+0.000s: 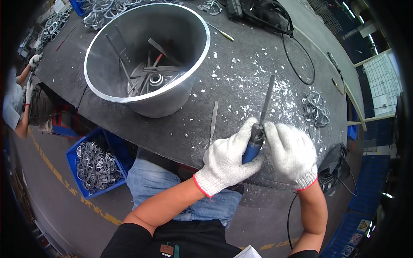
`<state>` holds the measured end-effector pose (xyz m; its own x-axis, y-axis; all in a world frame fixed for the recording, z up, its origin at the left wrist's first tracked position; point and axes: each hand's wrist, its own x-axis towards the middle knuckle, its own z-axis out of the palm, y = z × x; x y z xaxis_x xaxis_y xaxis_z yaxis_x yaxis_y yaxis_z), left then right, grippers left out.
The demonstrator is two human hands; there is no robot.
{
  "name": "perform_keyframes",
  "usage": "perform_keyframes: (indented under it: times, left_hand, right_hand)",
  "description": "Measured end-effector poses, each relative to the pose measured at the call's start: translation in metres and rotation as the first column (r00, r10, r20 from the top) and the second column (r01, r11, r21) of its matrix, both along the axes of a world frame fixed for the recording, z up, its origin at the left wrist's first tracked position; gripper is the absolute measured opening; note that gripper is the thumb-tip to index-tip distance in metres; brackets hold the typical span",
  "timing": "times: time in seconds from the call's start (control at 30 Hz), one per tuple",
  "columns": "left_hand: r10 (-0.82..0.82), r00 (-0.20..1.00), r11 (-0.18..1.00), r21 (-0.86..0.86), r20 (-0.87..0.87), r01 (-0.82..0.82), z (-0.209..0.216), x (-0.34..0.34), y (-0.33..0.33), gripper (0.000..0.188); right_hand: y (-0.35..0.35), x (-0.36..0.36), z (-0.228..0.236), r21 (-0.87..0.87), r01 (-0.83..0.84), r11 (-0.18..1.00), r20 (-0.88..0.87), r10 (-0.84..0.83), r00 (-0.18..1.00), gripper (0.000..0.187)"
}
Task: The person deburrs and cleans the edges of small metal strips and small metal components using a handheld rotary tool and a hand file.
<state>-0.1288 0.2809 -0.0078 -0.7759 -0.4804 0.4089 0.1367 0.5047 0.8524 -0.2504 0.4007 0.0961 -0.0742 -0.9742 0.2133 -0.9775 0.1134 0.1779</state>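
Note:
My left hand (230, 161), in a white knit glove, is closed round a blue-bodied file tool (251, 151) above the bench's near edge. From its dark collar (257, 132) a flat grey file blade (268, 99) points away from me, tilted slightly right. My right hand (292, 150), gloved alike, is beside the collar with curled fingers. Its fingertips meet the blade's base; whatever they pinch is hidden. Left of the tool, a loose flat file (214, 118) lies on the bench.
A large metal bucket (161, 103) holds several files. White chips (245, 107) litter the dark bench (142, 129). Metal castings (316, 109) lie right; more fill a blue bin (97, 165) below left. A cable (307, 79) loops at the back. Another person (19, 96) works far left.

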Motion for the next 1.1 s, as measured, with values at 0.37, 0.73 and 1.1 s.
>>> perform_keyframes:
  times: [0.37,0.73,1.1]
  left_hand:
    - [0.01,0.981,1.0,-0.003,0.195,-0.009,0.005,-0.001,0.001,0.082]
    - [0.031,0.983,1.0,-0.009,0.181,-0.03,0.007,-0.002,0.002,0.083]
    - [0.153,0.97,0.986,-0.091,0.191,-0.137,0.008,-0.003,0.011,0.082]
  right_hand:
    - [-0.001,-0.013,0.004,0.075,0.359,0.93,0.152,-0.366,0.918,0.034]
    - [-0.009,-0.001,-0.006,0.138,0.703,0.697,0.887,-0.403,0.225,0.02]
    - [-0.023,0.005,-0.034,0.135,0.854,0.503,0.987,-0.141,-0.073,0.052]
